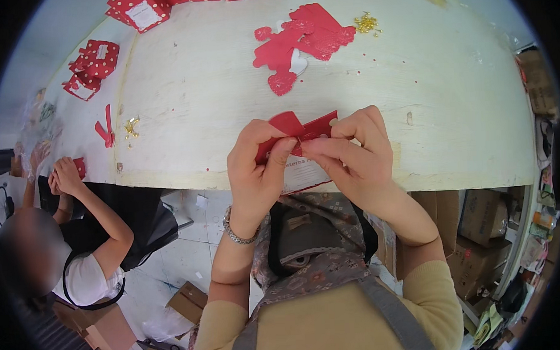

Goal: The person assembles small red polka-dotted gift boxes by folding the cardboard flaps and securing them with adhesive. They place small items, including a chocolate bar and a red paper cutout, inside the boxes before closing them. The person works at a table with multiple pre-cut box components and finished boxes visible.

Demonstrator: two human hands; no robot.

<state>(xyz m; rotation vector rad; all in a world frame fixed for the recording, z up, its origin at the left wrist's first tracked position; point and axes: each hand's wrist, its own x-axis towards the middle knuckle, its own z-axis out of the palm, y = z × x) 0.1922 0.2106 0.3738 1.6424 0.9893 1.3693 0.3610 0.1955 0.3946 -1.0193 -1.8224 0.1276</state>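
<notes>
Red card cut-out (pixel 303 130) pinched by both hands at frame centre.
Left hand (pixel 255 169) and right hand (pixel 353 154) are folding it; next, probably a firm crease.

White table (pixel 184 86), red dotted boxes (pixel 140 10), gold trinkets (pixel 366 22), loose red cutouts (pixel 300 41), co-worker's hands (pixel 63 175), cardboard boxes (pixel 482 214).

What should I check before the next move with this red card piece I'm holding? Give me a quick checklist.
1. Left hand grips the red card piece: ok.
2. Right hand pinches the same piece: ok.
3. Piece held over the table edge: ok.
4. More red cut-outs lie farther up the table: ok.
5. Gold fasteners lie beside the cut-outs: ok.
6. Fold lines aligned: cannot tell, fingers cover them.
</notes>
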